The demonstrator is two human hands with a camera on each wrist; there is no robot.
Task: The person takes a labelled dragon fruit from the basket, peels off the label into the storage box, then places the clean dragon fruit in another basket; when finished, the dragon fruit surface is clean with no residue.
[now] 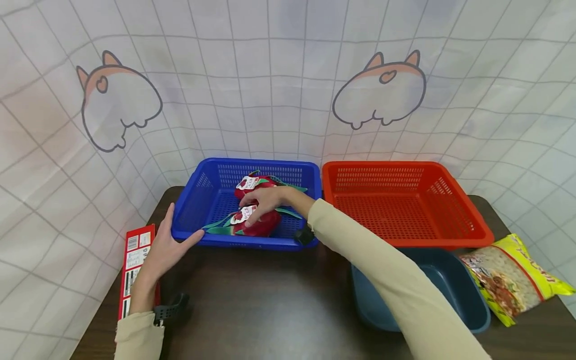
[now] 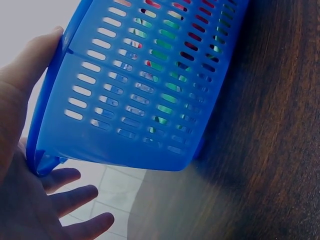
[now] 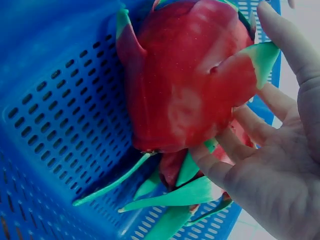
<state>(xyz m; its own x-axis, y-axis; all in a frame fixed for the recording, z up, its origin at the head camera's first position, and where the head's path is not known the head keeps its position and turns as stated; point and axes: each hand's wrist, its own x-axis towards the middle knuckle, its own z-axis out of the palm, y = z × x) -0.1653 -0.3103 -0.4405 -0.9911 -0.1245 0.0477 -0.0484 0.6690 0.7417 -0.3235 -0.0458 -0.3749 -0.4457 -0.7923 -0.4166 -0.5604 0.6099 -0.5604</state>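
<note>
Two red dragon fruits with green leafy tips and white labels lie in the blue basket. Over the near dragon fruit is my right hand, with thumb and fingers spread about its side. In the right wrist view, fingers reach in beside that fruit, with a gap between palm and fruit. The far dragon fruit lies just behind, partly covered by this hand. At the basket's front left corner, my left hand has its fingers spread; its thumb rests against the rim.
An orange-red basket stands right of the blue one. In front of it is a dark blue-grey bin, partly hidden by my right sleeve. A yellow food packet lies at the far right, and a red-and-white box at the left.
</note>
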